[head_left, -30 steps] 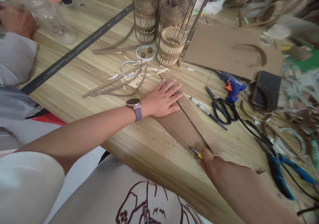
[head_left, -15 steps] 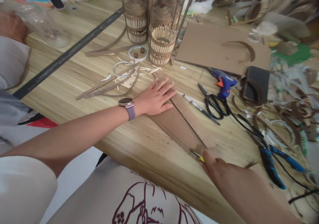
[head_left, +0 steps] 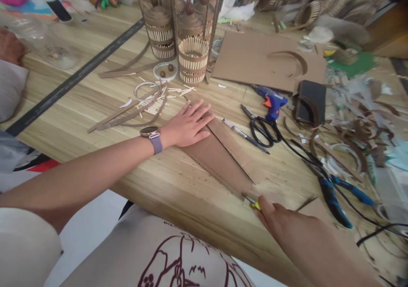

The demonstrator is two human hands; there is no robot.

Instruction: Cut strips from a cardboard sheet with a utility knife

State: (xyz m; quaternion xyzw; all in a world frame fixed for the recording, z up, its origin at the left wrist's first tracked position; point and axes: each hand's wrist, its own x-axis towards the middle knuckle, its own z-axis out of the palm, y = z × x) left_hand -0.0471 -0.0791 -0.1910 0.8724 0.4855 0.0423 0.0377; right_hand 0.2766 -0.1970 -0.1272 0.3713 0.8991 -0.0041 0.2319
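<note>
My left hand lies flat with fingers spread, pressing on a long brown piece of cardboard and a narrower cardboard strip along its far side. My right hand is closed around a yellow craft knife, its handle mostly hidden in the fingers. The knife's blade is at the near end of the cardboard; whether it touches, I cannot tell. A pen lies just beyond the strip, beside black-handled scissors.
Behind stand several matchstick-and-cardboard lanterns near loose matchsticks and tape rings. A blue glue gun, a phone, blue-handled pliers and cardboard scraps crowd the right. A co-worker's hand is at far left.
My right hand and the knife have shifted slightly toward me, off the cardboard's near end, showing more of its corner. My left hand stays pressed down. The whole view has shifted a little.
</note>
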